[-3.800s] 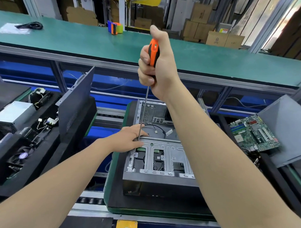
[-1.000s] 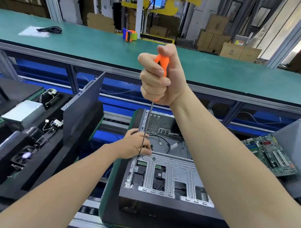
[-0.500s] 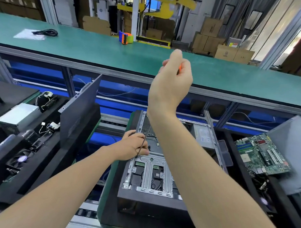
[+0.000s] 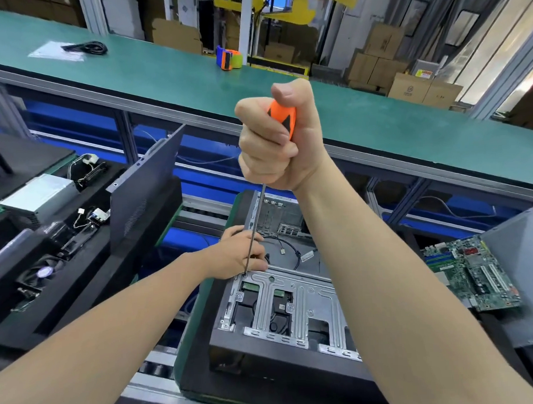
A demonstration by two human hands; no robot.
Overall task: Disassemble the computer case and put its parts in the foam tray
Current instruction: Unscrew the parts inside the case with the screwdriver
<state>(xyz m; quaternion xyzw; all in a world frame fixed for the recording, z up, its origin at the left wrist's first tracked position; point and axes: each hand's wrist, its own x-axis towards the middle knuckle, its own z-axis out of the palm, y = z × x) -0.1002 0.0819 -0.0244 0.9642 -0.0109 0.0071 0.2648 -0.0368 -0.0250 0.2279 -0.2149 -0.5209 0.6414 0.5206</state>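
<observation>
An open black computer case [image 4: 264, 350] lies on a pallet in front of me, its silver drive bracket [image 4: 296, 303] facing up. My right hand [image 4: 275, 141] grips the orange handle of a long screwdriver [image 4: 282, 118] held upright. Its thin shaft [image 4: 255, 229] runs down to the bracket's far left corner. My left hand [image 4: 240, 254] rests on the case's left edge, with its fingers around the shaft near the tip. Loose cables [image 4: 294, 249] lie inside the case behind the bracket.
A black foam tray [image 4: 65, 269] on the left holds a power supply [image 4: 38, 194], a fan [image 4: 41, 271] and a case side panel [image 4: 146, 181] standing on edge. A green motherboard [image 4: 470, 273] lies at the right beside another panel [image 4: 521, 271]. A green bench [image 4: 164, 75] runs behind.
Half a second ago my right hand was loose on the handle with the fingers spread; now it is closed round it again. The screwdriver tip stays at the same corner.
</observation>
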